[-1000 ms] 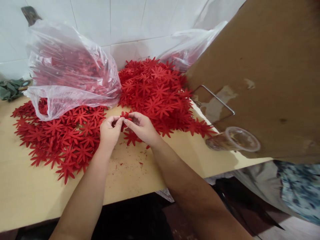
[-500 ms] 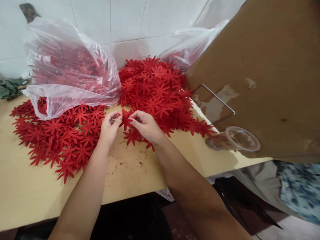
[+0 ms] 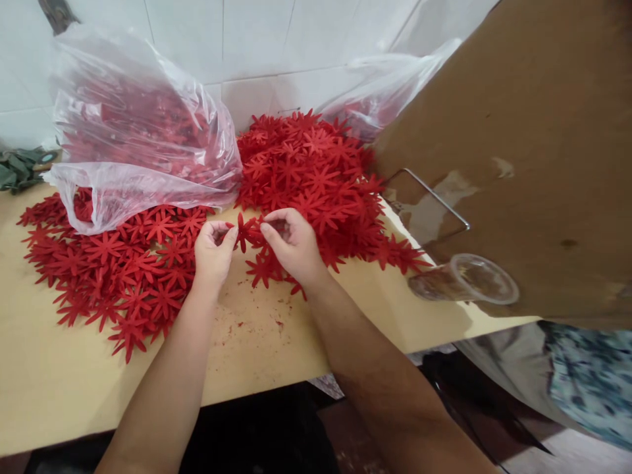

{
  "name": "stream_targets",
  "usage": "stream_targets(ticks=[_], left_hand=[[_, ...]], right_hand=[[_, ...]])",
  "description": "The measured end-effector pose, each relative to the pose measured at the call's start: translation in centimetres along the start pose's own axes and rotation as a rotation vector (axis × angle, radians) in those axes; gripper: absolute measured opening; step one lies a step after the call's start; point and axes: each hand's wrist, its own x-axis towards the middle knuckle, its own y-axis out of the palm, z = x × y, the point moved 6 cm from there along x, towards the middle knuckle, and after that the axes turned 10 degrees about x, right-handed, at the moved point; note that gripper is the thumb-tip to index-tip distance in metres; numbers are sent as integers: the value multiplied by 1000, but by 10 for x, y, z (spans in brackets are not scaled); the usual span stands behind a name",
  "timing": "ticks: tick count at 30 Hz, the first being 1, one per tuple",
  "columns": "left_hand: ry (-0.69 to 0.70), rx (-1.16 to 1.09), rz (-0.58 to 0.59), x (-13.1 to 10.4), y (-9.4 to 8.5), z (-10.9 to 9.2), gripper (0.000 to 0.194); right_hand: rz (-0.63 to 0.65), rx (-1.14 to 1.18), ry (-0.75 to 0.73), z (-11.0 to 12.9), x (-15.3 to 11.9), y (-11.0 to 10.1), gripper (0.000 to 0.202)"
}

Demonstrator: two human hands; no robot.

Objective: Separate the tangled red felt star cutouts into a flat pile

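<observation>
Between the fingertips of both hands is a red flower cutout (image 3: 242,232) with narrow petals, held up over the table. My left hand (image 3: 216,253) pinches a petal on its left side. From the other side, my right hand (image 3: 293,245) pinches red petals; whether these belong to the same flower or to a second one behind it, I cannot tell. A heap of red flowers (image 3: 316,178) rises just behind my right hand. Another spread of red flowers (image 3: 128,270) lies to the left of my left hand.
A clear plastic bag (image 3: 148,131) of red flowers sits at the back left. On the right stand a cardboard box (image 3: 533,164) with a metal wire (image 3: 437,197), and a tilted plastic cup (image 3: 439,282). Green leaves (image 3: 20,170) lie far left. Patterned clothing (image 3: 587,382) shows at lower right.
My hands have drawn slightly apart, the right one moving a little to the right. The red flower has turned, and more red petals show between the hands.
</observation>
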Motion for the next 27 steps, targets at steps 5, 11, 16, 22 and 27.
stream_targets(ticks=[5, 11, 16, 22, 27], left_hand=[[149, 145, -81, -4, 0, -5, 13], [471, 417, 96, -27, 19, -18, 10], [653, 530, 127, -37, 23, -32, 13], [509, 405, 80, -29, 13, -27, 16], [429, 378, 90, -24, 14, -19, 17]], right_hand=[[44, -42, 23, 11, -10, 6, 26], [167, 182, 282, -17, -10, 20, 44], [131, 300, 369, -21, -6, 16, 39], [223, 391, 462, -18, -10, 19, 32], [180, 345, 434, -17, -8, 16, 25]])
